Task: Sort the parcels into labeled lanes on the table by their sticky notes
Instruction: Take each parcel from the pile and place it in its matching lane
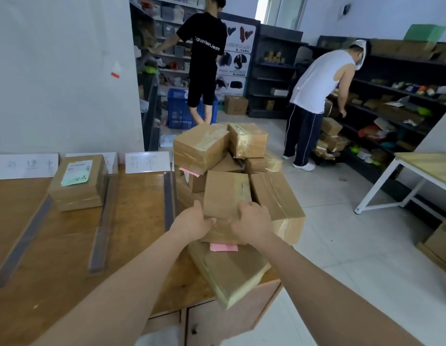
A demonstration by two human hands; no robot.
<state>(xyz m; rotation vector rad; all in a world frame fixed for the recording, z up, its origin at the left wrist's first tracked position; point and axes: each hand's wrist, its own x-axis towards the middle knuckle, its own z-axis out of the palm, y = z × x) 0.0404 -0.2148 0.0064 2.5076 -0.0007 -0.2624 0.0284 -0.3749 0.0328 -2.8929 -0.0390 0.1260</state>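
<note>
A heap of taped brown cardboard parcels (244,156) stands at the right end of the wooden table (67,245). My left hand (192,224) and my right hand (253,222) both grip the near edge of one parcel (225,193) in the heap. A pink sticky note (223,247) hangs below that parcel's near edge. Under it lies a flat parcel (229,270) that overhangs the table corner. Another pink note (189,171) shows higher in the heap. One parcel with a green label (78,182) sits in the middle lane.
Grey strips (168,198) divide the table into lanes, with white handwritten signs (147,162) at their far ends. Two people work at shelves beyond the heap. A blue crate (179,108) stands on the floor, a white-legged table (426,171) to the right.
</note>
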